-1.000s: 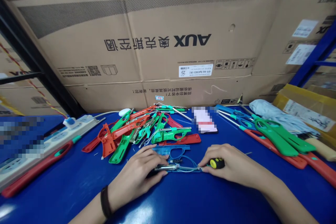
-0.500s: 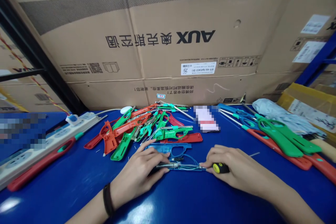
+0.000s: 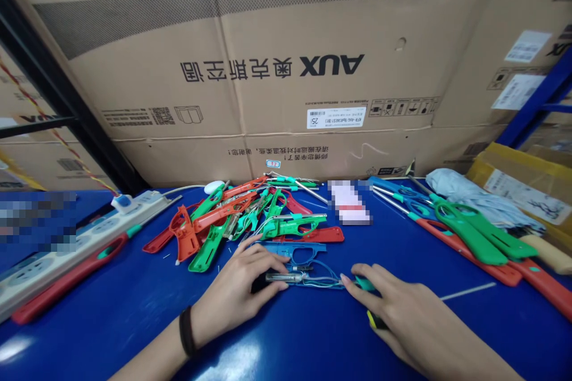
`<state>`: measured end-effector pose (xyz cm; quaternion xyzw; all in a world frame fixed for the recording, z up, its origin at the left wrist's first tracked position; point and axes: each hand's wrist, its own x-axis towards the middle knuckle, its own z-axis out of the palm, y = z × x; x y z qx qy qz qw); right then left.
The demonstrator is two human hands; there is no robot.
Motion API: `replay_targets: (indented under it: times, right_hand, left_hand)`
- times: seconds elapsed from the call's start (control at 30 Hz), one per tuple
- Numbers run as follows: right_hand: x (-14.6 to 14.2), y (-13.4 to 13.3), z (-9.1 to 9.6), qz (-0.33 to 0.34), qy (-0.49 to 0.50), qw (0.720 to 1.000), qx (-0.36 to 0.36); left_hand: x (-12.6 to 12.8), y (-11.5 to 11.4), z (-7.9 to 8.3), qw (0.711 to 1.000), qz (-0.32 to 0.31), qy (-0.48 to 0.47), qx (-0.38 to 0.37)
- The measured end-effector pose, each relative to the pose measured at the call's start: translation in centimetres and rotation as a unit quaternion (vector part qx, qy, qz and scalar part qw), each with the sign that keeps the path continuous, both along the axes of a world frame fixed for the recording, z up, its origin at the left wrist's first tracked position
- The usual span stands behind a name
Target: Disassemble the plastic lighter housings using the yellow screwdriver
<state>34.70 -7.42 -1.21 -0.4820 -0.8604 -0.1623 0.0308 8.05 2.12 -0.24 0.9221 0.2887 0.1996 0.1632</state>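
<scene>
An open blue lighter shell (image 3: 328,287) lies flat on the blue table (image 3: 308,339), between the two hands, with a second blue shell half (image 3: 311,247) just behind it. The left hand (image 3: 261,274) pinches the shell's left end, thumb in front and fingers over the back, and a clear tube (image 3: 280,278) runs out from that grip. Thin pale wires (image 3: 319,281) cross toward the right end, where the fingertips of the right hand (image 3: 364,289) are close together near a green piece (image 3: 364,283); whether they squeeze it I cannot tell. The same hand has a screwdriver (image 3: 373,319) tucked in its palm, the yellow end showing, and the thin rod beyond the wrist is probably its shaft. The shell is likely light, stiff and rather smooth plastic, so it would skid easily on the shiny table unless one hand pins it. The tube looks hard and slick, and the wires soft and easy to tug loose. The safest hold is probably by the shell's outer edges at its thick left end, with the tube steadied by light thumb pressure, and the wires and slender right end spared any pulling.
</scene>
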Motion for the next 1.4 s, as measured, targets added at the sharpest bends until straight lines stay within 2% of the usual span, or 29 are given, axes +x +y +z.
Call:
replay_targets:
  times: [0.13, 0.37, 0.63, 1.07, 1.3, 1.4]
  right_hand:
    - [-0.10, 0.05, 0.44, -0.014, 0.023, 1.000, 0.015]
    - [-0.21, -0.02, 0.40, -0.035, 0.038, 0.999, 0.000]
    - [-0.57, -0.02, 0.94, -0.038, 0.033, 0.998, -0.028]
    - [-0.70, -0.28, 0.75, -0.047, 0.049, 0.998, -0.014]
    - [-0.75, -0.19, 1.02, -0.042, 0.052, 0.998, -0.017]
    - [-0.76, -0.24, 0.97, -0.051, 0.058, 0.997, -0.023]
  left_hand:
    - [-0.53, 0.46, 0.09, 1.000, 0.004, -0.003, -0.018]
    - [-0.90, 0.61, 0.64, 1.000, -0.007, 0.018, 0.024]
    - [-0.67, 0.18, 0.39, 0.999, -0.007, 0.002, 0.031]
    - [-0.88, 0.28, 0.26, 1.000, 0.001, 0.000, 0.005]
    - [-1.00, 0.54, 0.51, 1.000, -0.004, 0.010, 0.028]
    - [-1.02, 0.32, 0.52, 0.998, -0.003, 0.013, 0.065]
